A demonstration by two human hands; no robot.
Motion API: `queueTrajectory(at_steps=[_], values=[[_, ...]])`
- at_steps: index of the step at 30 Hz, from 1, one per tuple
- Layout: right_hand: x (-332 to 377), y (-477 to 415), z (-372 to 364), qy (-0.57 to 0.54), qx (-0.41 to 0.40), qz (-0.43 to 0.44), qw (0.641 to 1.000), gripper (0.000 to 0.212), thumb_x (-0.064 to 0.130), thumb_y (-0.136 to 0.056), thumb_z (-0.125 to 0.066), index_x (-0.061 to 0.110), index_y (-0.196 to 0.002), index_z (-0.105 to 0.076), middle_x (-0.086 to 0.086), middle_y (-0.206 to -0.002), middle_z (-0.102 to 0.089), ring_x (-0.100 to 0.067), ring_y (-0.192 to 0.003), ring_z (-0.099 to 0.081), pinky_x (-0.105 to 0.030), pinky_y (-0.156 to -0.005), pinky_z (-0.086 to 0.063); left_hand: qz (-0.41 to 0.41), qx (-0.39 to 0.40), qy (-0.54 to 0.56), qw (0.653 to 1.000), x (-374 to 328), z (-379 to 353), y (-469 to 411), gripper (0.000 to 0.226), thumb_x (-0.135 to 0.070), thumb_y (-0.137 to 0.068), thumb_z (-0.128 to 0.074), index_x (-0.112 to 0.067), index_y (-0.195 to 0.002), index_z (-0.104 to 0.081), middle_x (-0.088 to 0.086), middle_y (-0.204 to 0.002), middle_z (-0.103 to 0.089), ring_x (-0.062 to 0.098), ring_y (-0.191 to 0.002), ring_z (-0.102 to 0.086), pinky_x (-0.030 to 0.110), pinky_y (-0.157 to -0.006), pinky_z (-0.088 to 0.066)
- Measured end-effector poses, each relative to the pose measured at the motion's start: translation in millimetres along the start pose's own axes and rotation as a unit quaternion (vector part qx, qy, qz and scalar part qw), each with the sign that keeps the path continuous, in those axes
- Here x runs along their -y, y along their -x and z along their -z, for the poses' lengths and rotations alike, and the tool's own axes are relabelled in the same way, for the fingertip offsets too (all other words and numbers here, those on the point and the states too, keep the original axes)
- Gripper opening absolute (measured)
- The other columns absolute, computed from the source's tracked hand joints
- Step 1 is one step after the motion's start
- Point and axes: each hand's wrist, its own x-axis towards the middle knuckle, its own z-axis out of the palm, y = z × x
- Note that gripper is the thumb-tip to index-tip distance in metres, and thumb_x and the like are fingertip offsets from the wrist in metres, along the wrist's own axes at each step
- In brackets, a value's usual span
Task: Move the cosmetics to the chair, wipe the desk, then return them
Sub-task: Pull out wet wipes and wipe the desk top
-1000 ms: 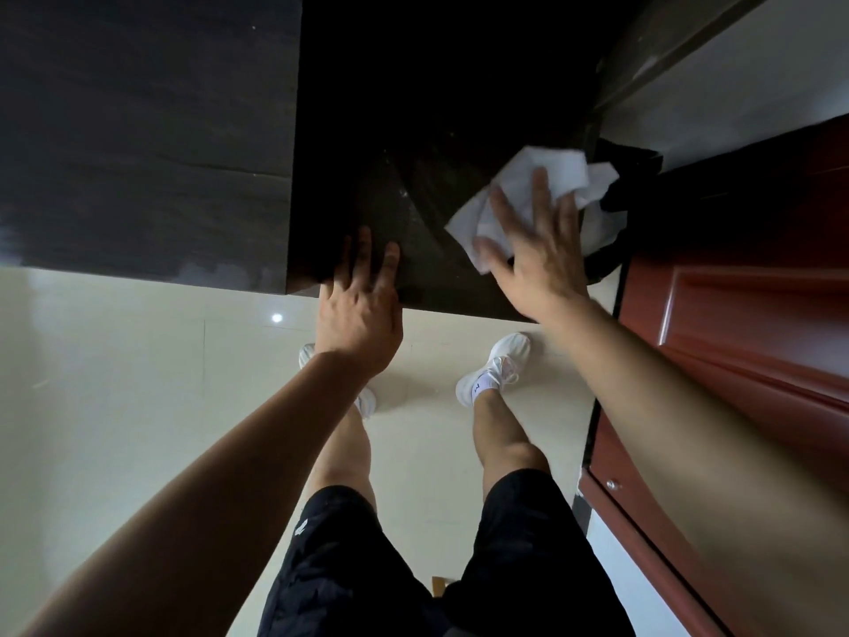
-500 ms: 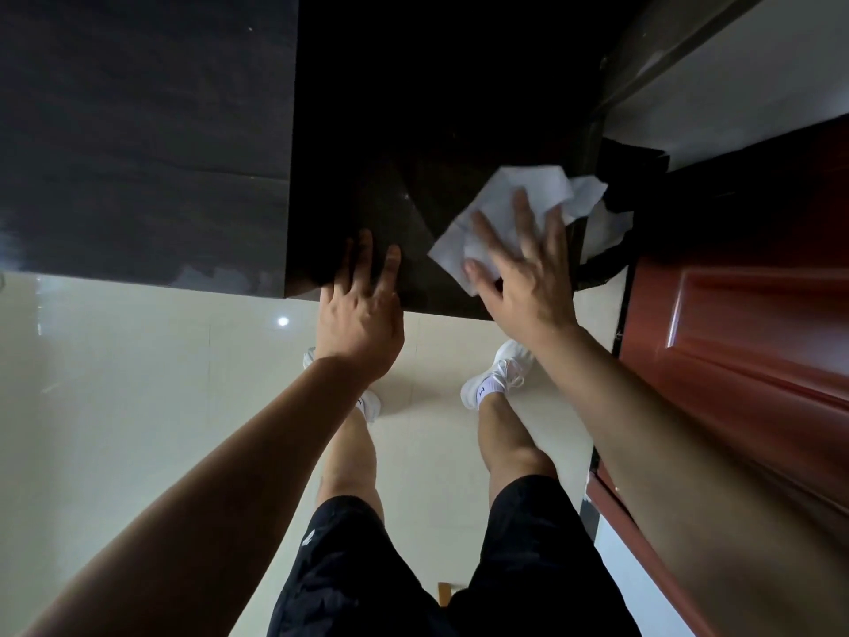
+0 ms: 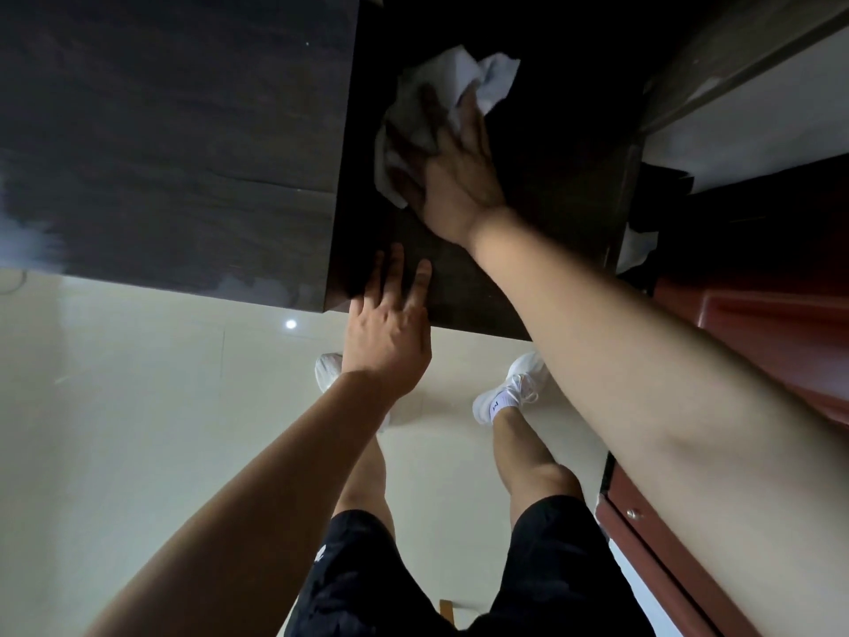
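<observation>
So the person is leaning over the dark bench and the right hand is pressing flat on a crumpled white cloth, fingers spread out and straight rather than gripping it. The cloth is lying on the bench top under those fingers, bunching out past the fingertips toward the bench's far side and sitting close to the bench's left edge. The left hand is resting at the bench's near left corner, fingers straight and loose, with just the fingertips lying on the top. It's holding nothing. The two hands are apart, and the cloth is farther in on the bench than the left hand and not touching it.

Compared with half a second ago, the right hand and the cloth are sitting somewhere quite different. Back then they were over by the bench's right edge, next to the red door. Now they're across by the left edge and deeper in from the near edge. The left hand is staying planted on the same corner.

Below the bench's near edge, the pale floor is showing, with the person's white shoes and black shorts.
</observation>
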Motion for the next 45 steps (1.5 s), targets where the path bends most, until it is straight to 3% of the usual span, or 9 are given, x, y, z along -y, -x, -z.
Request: queueTrajectory(at_steps=[7, 12, 18, 22, 29, 32, 38, 41, 45], values=[[-51, 87, -16, -0.035, 0.004, -0.008, 0.999, 0.060, 0.064, -0.100, -0.031, 0.046, -0.156, -0.019, -0.009, -0.169, -0.001, -0.053, -0.149, 0.007, -0.061, -0.122, -0.007, -0.008, 0.013, 0.003, 1.000, 2, 2, 2, 0.063, -0.025, -0.097, -0.048, -0.018, -0.156, -0.028, 0.018, -0.164, -0.014, 0.037, -0.151, -0.010, 0.052, -0.120, -0.015], [-37, 29, 3, -0.060, 0.005, -0.090, 0.994, 0.060, 0.062, -0.099, -0.026, 0.049, -0.156, -0.010, -0.009, -0.168, 0.007, -0.056, -0.146, 0.017, -0.064, -0.119, 0.006, -0.010, 0.014, -0.010, 1.000, 2, 1, 2, 0.062, -0.027, -0.098, -0.044, -0.019, -0.156, -0.025, 0.018, -0.164, -0.013, 0.038, -0.151, -0.010, 0.053, -0.120, -0.017], [-14, 23, 1, -0.031, -0.004, -0.039, 0.999, 0.060, 0.061, -0.099, -0.026, 0.046, -0.156, -0.014, -0.011, -0.168, 0.002, -0.060, -0.145, 0.012, -0.068, -0.118, 0.001, -0.010, -0.001, -0.013, 1.000, 3, 0, 1, 0.060, -0.025, -0.098, -0.048, -0.019, -0.155, -0.028, 0.018, -0.163, -0.017, 0.038, -0.150, -0.014, 0.051, -0.119, -0.016], [-60, 97, -27, -0.039, -0.021, -0.118, 0.992, 0.065, 0.070, -0.098, -0.019, 0.044, -0.158, -0.014, -0.010, -0.169, -0.002, -0.057, -0.147, 0.005, -0.062, -0.121, -0.002, -0.012, 0.006, -0.014, 1.000, 4, 1, 0, 0.060, -0.027, -0.099, -0.048, -0.020, -0.156, -0.027, 0.017, -0.164, -0.014, 0.038, -0.150, -0.011, 0.052, -0.119, -0.013], [-67, 190, -56, -0.097, -0.015, -0.187, 0.977, 0.061, 0.060, -0.102, -0.033, 0.037, -0.158, -0.024, -0.022, -0.166, -0.007, -0.049, -0.145, -0.022, -0.053, -0.123, -0.012, -0.012, 0.028, -0.021, 0.999, 2, 4, 1, 0.060, -0.032, -0.102, -0.042, -0.022, -0.157, -0.021, 0.015, -0.165, -0.008, 0.038, -0.151, -0.007, 0.051, -0.121, -0.011], [-70, 163, -42, -0.097, -0.019, -0.161, 0.982, 0.064, 0.063, -0.100, -0.033, 0.038, -0.158, -0.022, -0.022, -0.166, -0.007, -0.051, -0.145, -0.020, -0.056, -0.120, -0.012, -0.017, 0.025, -0.024, 0.999, 2, 5, 1, 0.059, -0.031, -0.102, -0.042, -0.020, -0.157, -0.023, 0.016, -0.165, -0.010, 0.038, -0.151, -0.009, 0.052, -0.120, -0.013], [-60, 55, -5, -0.085, 0.013, -0.150, 0.985, 0.067, 0.066, -0.099, -0.023, 0.044, -0.157, 0.002, -0.011, -0.167, 0.013, -0.057, -0.144, 0.019, -0.063, -0.116, 0.012, -0.015, 0.007, -0.034, 0.999, 2, 2, 1, 0.059, -0.031, -0.101, -0.042, -0.018, -0.156, -0.025, 0.018, -0.164, -0.012, 0.039, -0.151, -0.010, 0.052, -0.121, -0.012], [-36, 31, 2, -0.075, 0.024, -0.105, 0.991, 0.065, 0.063, -0.100, -0.023, 0.044, -0.157, -0.001, -0.011, -0.167, 0.014, -0.058, -0.143, 0.019, -0.064, -0.116, 0.011, -0.007, -0.011, -0.035, 0.999, -2, 3, 0, 0.058, -0.029, -0.099, -0.041, -0.016, -0.154, -0.029, 0.020, -0.163, -0.016, 0.039, -0.150, -0.013, 0.053, -0.121, -0.016], [-28, 87, -17, -0.037, 0.015, -0.001, 0.999, 0.059, 0.060, -0.102, -0.019, 0.045, -0.158, -0.008, -0.011, -0.168, 0.004, -0.056, -0.147, 0.010, -0.063, -0.121, 0.001, 0.035, -0.047, -0.024, 0.998, -14, 0, 16, 0.054, -0.026, -0.098, -0.047, -0.011, -0.150, -0.038, 0.023, -0.160, -0.023, 0.042, -0.146, -0.020, 0.053, -0.118, -0.021]])
